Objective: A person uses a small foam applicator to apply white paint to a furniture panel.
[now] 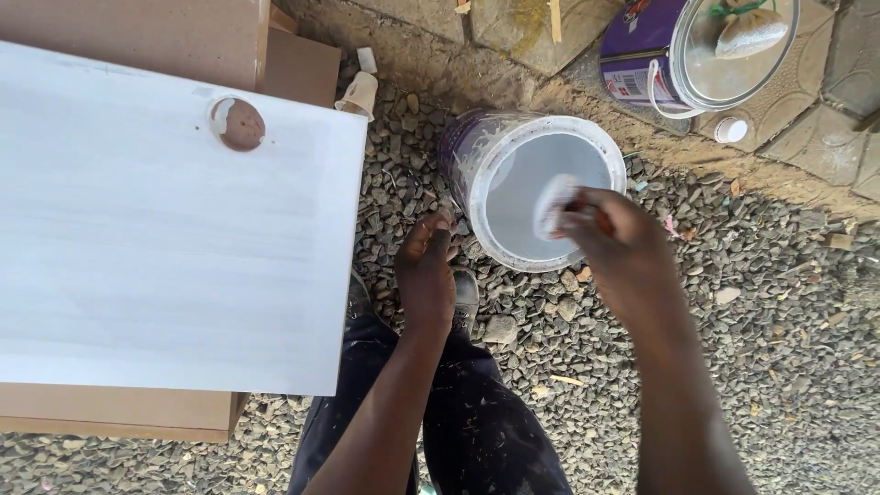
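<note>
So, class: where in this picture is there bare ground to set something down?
Open gravel lies right of the right hand, below the paved edge. It is crowded between the white-painted board and the paint tin, where the left hand hangs.

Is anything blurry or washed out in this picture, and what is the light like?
Head view: bright, soft daylight with only faint shadows on the gravel. The white painted board is nearly washed out, with faint streaks showing. The right hand and the white thing it holds over the open paint can are motion-blurred. The left hand is sharp.
</note>
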